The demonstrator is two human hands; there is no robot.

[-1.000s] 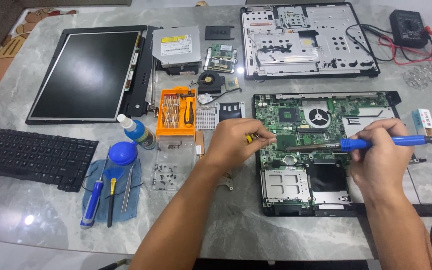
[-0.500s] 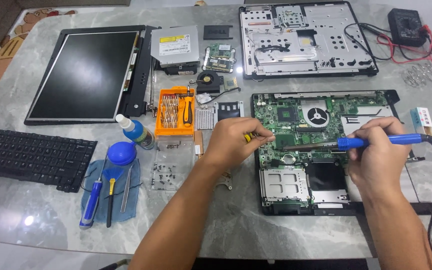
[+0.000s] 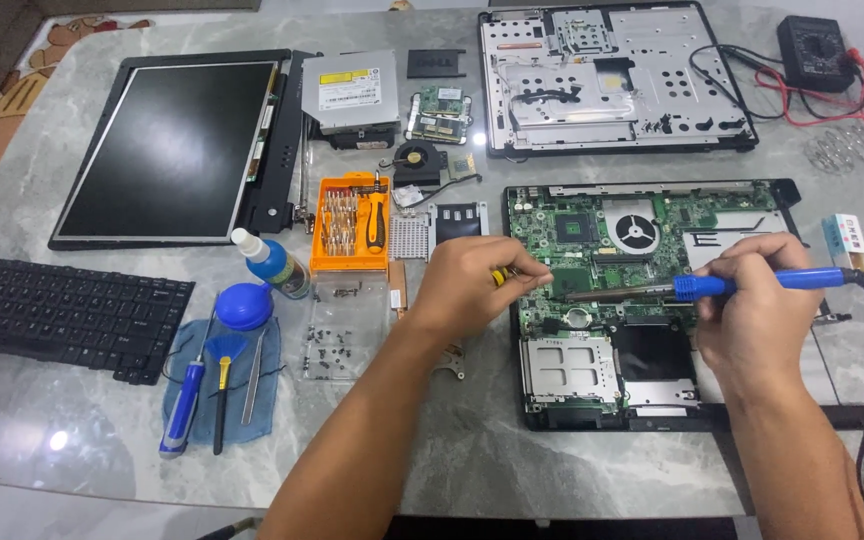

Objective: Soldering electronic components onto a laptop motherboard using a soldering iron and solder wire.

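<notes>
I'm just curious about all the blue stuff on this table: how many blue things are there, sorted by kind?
Blue-handled soldering iron, held in the right hand: 1
Blue-capped squeeze bottle: 1
Blue dust blower bulb: 1
Blue cloth: 1
Blue-handled screwdriver: 1
Blue brush: 1
Total: 6
The left hand holds something small and yellow, not blue.

Right hand [image 3: 757,300] grips blue soldering iron [image 3: 752,283], tip on green motherboard [image 3: 612,260]; left hand [image 3: 477,285] pinches small yellow tool [image 3: 499,277] at board edge; orange screwdriver kit [image 3: 350,222], keyboard [image 3: 62,315] on bench [image 3: 552,470]
</notes>
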